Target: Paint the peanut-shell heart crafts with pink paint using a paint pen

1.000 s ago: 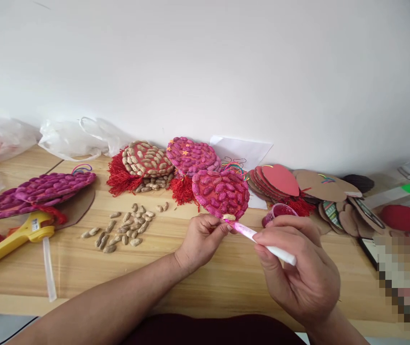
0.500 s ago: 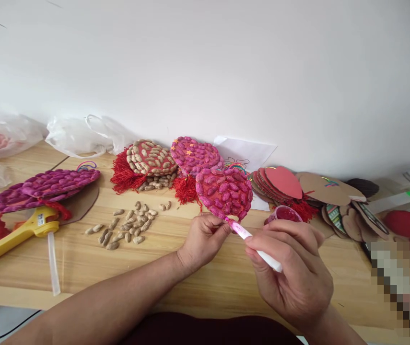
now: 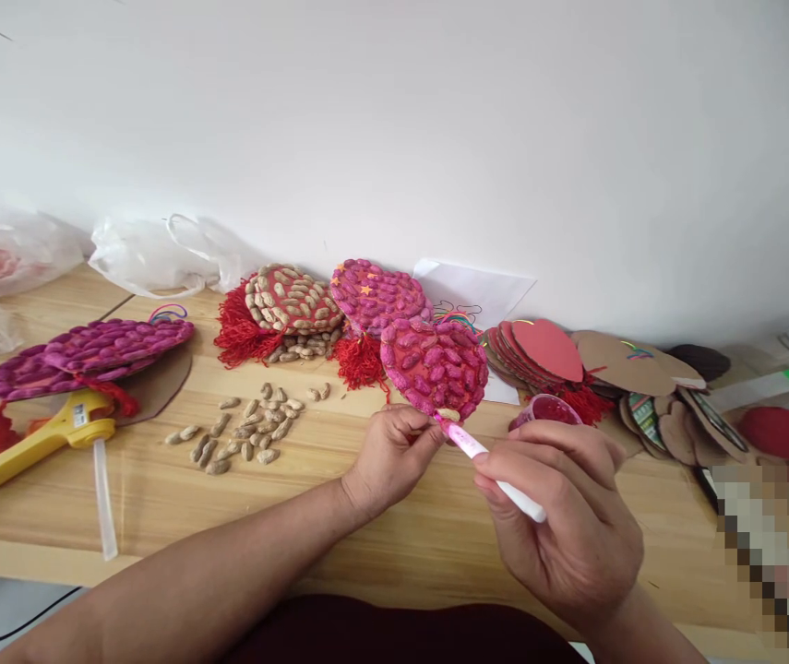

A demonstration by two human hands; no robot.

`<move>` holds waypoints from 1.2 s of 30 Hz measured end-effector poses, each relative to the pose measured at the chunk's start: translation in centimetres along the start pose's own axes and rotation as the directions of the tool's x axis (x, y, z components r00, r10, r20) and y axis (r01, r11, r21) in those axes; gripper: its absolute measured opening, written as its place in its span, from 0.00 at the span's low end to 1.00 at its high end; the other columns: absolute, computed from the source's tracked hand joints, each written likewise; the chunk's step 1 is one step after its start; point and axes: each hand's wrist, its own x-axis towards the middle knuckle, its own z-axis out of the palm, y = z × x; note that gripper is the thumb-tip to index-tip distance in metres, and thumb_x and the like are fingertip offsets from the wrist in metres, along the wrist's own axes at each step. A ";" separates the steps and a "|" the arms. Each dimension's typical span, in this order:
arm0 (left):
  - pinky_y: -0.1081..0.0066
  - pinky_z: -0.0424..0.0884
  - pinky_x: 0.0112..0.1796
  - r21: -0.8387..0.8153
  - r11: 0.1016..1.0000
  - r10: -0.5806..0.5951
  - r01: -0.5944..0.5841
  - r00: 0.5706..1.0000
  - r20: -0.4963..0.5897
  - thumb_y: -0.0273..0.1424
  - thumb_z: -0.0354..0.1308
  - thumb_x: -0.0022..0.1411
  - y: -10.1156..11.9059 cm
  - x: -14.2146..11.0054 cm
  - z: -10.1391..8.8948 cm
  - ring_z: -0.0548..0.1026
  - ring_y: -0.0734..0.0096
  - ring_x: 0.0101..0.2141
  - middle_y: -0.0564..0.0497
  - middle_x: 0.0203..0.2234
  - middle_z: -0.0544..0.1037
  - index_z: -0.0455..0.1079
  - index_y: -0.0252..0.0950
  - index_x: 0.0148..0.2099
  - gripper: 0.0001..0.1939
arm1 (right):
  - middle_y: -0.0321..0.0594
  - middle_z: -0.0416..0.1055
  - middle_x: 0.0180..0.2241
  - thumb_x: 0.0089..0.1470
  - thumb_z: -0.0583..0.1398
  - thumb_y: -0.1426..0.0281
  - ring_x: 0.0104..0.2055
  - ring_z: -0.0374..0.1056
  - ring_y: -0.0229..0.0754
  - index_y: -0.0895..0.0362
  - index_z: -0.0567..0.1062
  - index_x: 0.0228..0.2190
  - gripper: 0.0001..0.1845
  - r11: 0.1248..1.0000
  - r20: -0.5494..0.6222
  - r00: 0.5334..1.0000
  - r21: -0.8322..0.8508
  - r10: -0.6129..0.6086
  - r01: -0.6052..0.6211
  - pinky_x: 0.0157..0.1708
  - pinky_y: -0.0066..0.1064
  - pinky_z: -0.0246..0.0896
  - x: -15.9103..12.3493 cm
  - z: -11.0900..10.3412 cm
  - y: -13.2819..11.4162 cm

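My left hand pinches the lower edge of a heart-shaped card covered in pink-painted peanuts, holding it tilted up over the wooden table. My right hand grips a white brush with a pink tip. The tip touches an unpainted peanut at the bottom point of the heart. A small cup of pink paint stands just behind my right hand.
Loose peanuts lie left of my hands. A yellow glue gun and purple peanut pieces are at far left. More peanut hearts with red tassels, card cut-outs and plastic bags line the wall.
The brush tip has stayed at the heart's bottom peanut with small strokes. My right hand has shifted slightly left and the view has drifted a little; nothing else has moved.
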 end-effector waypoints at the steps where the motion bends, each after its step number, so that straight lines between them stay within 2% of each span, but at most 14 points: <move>1: 0.70 0.68 0.29 0.001 1.000 -0.004 0.004 1.000 0.005 0.46 0.64 0.62 0.1 0.0 0.0 0.71 0.68 0.25 0.50 0.19 0.76 0.79 0.34 0.26 0.21 | 0.37 0.79 0.31 0.62 0.62 0.76 0.41 0.69 0.44 0.58 0.76 0.38 0.04 1.000 0.005 1.000 -0.003 -0.001 0.001 0.42 0.42 0.54 0.0 0.1 0.0; 6: 0.70 0.68 0.29 0.007 1.000 -0.017 0.017 1.000 0.006 0.46 0.64 0.62 0.0 0.0 0.0 0.72 0.67 0.26 0.50 0.18 0.75 0.76 0.35 0.22 0.23 | 0.36 0.78 0.29 0.62 0.61 0.75 0.40 0.69 0.44 0.57 0.77 0.37 0.03 1.000 0.023 1.000 -0.017 -0.003 0.004 0.43 0.41 0.53 -0.1 0.1 -0.2; 16: 0.70 0.67 0.28 0.005 1.000 -0.006 0.006 1.000 -0.007 0.47 0.64 0.62 -0.2 0.0 0.0 0.71 0.68 0.24 0.49 0.20 0.77 0.77 0.35 0.24 0.22 | 0.36 0.78 0.31 0.60 0.62 0.77 0.40 0.69 0.44 0.58 0.76 0.38 0.05 1.000 0.030 0.999 -0.005 -0.020 0.020 0.42 0.41 0.54 0.0 0.0 0.2; 26: 0.73 0.57 0.24 -0.054 0.998 -0.012 0.012 1.000 0.008 0.46 0.65 0.61 0.7 0.1 -0.1 0.60 0.76 0.21 0.55 0.16 0.68 0.77 0.34 0.25 0.21 | 0.36 0.79 0.32 0.59 0.62 0.78 0.40 0.69 0.44 0.57 0.76 0.39 0.06 0.999 0.000 1.000 0.035 0.005 -0.005 0.42 0.41 0.56 -0.3 -0.3 0.5; 36: 0.73 0.59 0.24 -0.048 0.999 -0.011 0.011 1.000 0.002 0.45 0.65 0.62 0.9 0.2 -0.1 0.61 0.76 0.20 0.54 0.16 0.70 0.76 0.34 0.24 0.21 | 0.37 0.79 0.32 0.59 0.62 0.78 0.41 0.70 0.45 0.57 0.76 0.39 0.07 0.999 -0.006 1.000 0.033 0.016 -0.016 0.42 0.41 0.59 -0.6 -0.5 0.8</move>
